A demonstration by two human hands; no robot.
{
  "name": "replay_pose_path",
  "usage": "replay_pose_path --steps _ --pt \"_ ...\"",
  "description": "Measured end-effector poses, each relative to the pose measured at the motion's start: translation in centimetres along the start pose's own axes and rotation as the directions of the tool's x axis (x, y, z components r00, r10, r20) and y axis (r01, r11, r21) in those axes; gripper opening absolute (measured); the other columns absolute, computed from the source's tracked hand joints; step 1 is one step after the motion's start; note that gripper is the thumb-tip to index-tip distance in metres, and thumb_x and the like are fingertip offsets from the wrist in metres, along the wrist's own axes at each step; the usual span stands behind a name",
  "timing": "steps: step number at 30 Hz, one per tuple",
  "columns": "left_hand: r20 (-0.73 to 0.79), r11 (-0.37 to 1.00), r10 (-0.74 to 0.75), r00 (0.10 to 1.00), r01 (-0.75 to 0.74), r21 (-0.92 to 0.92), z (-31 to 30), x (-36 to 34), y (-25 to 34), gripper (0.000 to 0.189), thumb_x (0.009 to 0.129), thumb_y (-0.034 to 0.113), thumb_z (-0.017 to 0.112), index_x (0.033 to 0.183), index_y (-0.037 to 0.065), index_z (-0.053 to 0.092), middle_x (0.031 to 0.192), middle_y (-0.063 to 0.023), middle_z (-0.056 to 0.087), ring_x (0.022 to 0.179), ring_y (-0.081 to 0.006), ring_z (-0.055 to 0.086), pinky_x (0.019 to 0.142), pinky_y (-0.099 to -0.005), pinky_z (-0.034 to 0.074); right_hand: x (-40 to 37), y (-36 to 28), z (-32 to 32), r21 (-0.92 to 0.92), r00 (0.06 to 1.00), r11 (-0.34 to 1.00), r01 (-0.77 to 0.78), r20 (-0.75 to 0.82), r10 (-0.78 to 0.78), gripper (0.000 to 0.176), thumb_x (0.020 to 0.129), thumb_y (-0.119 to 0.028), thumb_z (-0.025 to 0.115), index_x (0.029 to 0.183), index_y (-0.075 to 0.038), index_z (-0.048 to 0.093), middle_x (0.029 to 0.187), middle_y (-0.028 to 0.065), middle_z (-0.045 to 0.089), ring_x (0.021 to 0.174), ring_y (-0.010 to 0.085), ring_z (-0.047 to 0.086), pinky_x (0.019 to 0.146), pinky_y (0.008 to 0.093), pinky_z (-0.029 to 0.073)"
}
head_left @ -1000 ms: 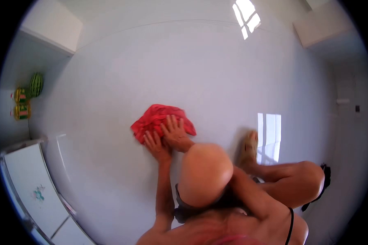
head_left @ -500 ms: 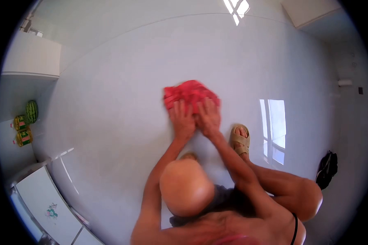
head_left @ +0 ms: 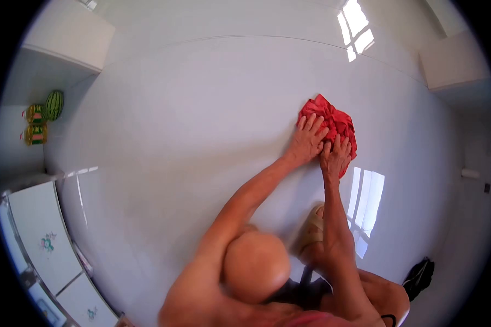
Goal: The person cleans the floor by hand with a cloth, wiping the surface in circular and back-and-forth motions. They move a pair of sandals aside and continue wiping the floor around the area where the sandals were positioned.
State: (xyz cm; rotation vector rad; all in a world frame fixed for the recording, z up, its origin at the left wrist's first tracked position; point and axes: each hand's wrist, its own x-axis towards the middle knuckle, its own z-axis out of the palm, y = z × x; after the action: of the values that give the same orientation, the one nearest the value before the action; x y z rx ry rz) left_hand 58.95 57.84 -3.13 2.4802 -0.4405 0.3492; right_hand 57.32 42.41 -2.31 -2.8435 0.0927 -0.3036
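Observation:
A crumpled red cloth lies on the shiny pale floor, right of the view's centre. My left hand presses on the cloth's left part, its fingers spread over the fabric. Just right of it, my right hand rests on the lower edge of the cloth with its fingers stretched forward and slightly apart. Both palms face down, and the two hands nearly touch. Neither hand's fingers wrap round the cloth.
My bent knee and a sandalled foot are below the hands. At the left are a watermelon, oil bottles and a white cabinet. A black item lies at the lower right.
Both hands and the red cloth have moved to the right across the floor. The fingers of my left hand are now more spread, and the whole view has shifted.

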Motion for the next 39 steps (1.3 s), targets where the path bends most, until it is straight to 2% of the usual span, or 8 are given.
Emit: replay_pose_path --steps 3,9,15,19,23,29,35,39 --pt "-0.081 0.987 -0.13 0.988 0.137 0.087 -3.2 -1.5 -5.4 0.055 0.094 0.028 0.066 0.147 0.012 0.062 0.163 -0.0195 0.046 0.155 -0.0419 0.034 0.126 -0.0633 0.025 1.8 -6.0 3.5 0.002 0.99 0.991 0.137 0.027 -0.137 0.058 0.1 -0.04 0.062 0.15 -0.009 0.061 0.16 0.03 0.048 0.148 0.0485 0.043 0.117 0.0654 0.032" --pt "-0.23 0.858 -0.398 0.888 0.449 0.25 -13.0 -12.7 -13.0 0.058 0.093 0.024 0.069 0.149 0.011 0.059 0.165 -0.0199 0.043 0.155 -0.0429 0.035 0.124 -0.0665 0.026 -2.4 -21.2 7.3 0.179 0.86 0.851 0.494 0.04 -0.508 0.061 0.095 -0.042 0.072 0.146 -0.009 0.062 0.161 0.0321 0.044 0.149 0.0529 0.039 0.116 0.0761 0.024" --pt "-0.328 0.6 -0.609 0.722 0.69 0.404 -19.2 -25.4 -17.5 0.064 0.103 0.032 0.063 0.161 0.011 0.045 0.173 -0.0169 0.033 0.16 -0.0426 0.026 0.124 -0.0673 0.024 -10.3 -33.7 8.8 0.442 0.702 0.679 0.586 0.142 -0.698 0.066 0.095 -0.041 0.071 0.147 -0.002 0.058 0.164 0.0368 0.034 0.155 0.0555 0.027 0.118 0.0803 0.017" --pt "-0.42 0.598 -0.611 0.671 0.739 0.311 -19.6 -25.2 -17.8 0.06 0.106 0.032 0.058 0.161 0.01 0.046 0.171 -0.0209 0.032 0.158 -0.0472 0.026 0.125 -0.0643 0.023 -9.9 -36.2 8.7 0.442 0.637 0.602 0.665 0.084 -0.766 0.064 0.094 -0.039 0.071 0.143 0.0 0.058 0.16 0.0368 0.039 0.152 0.0544 0.033 0.116 0.0773 0.025" --pt "-0.403 0.585 -0.635 0.66 0.751 0.307 -18.9 -20.6 -19.4 0.06 0.107 0.029 0.056 0.162 0.008 0.043 0.171 -0.0246 0.03 0.158 -0.0502 0.023 0.126 -0.0649 0.02 -5.3 -35.5 9.6 0.407 0.574 0.53 0.744 0.016 -0.819 0.062 0.093 -0.037 0.072 0.142 -0.001 0.058 0.159 0.036 0.042 0.15 0.0527 0.037 0.113 0.0751 0.031" --pt "-0.249 0.68 -0.584 0.773 0.633 0.37 -13.6 -8.3 -18.6 0.065 0.103 0.027 0.056 0.163 0.008 0.04 0.171 -0.0258 0.029 0.159 -0.05 0.024 0.126 -0.0665 0.02 4.3 -26.8 10.8 0.266 0.705 0.692 0.671 0.059 -0.707 0.062 0.097 -0.038 0.069 0.147 -0.003 0.055 0.161 0.0301 0.043 0.15 0.0478 0.04 0.118 0.072 0.027" --pt "-0.145 0.917 -0.356 0.923 0.375 0.136 -5.1 1.2 -10.7 0.054 0.105 0.027 0.05 0.153 0.004 0.054 0.167 -0.0298 0.036 0.157 -0.0508 0.027 0.127 -0.0656 0.02 8.7 -12.4 6.2 0.086 0.865 0.861 0.501 -0.054 -0.498 0.053 0.095 -0.032 0.072 0.141 -0.008 0.063 0.156 0.0267 0.051 0.144 0.0461 0.048 0.12 0.0654 0.03" --pt "-0.047 0.977 -0.16 0.986 0.165 0.138 -0.1 1.6 -3.3 0.052 0.104 0.027 0.05 0.15 0.004 0.057 0.166 -0.0274 0.038 0.158 -0.0484 0.027 0.129 -0.0628 0.019 5.0 -2.4 3.4 -0.012 0.95 0.95 0.311 -0.012 -0.311 0.056 0.099 -0.032 0.068 0.148 -0.005 0.061 0.158 0.03 0.049 0.148 0.0468 0.044 0.121 0.0622 0.03"
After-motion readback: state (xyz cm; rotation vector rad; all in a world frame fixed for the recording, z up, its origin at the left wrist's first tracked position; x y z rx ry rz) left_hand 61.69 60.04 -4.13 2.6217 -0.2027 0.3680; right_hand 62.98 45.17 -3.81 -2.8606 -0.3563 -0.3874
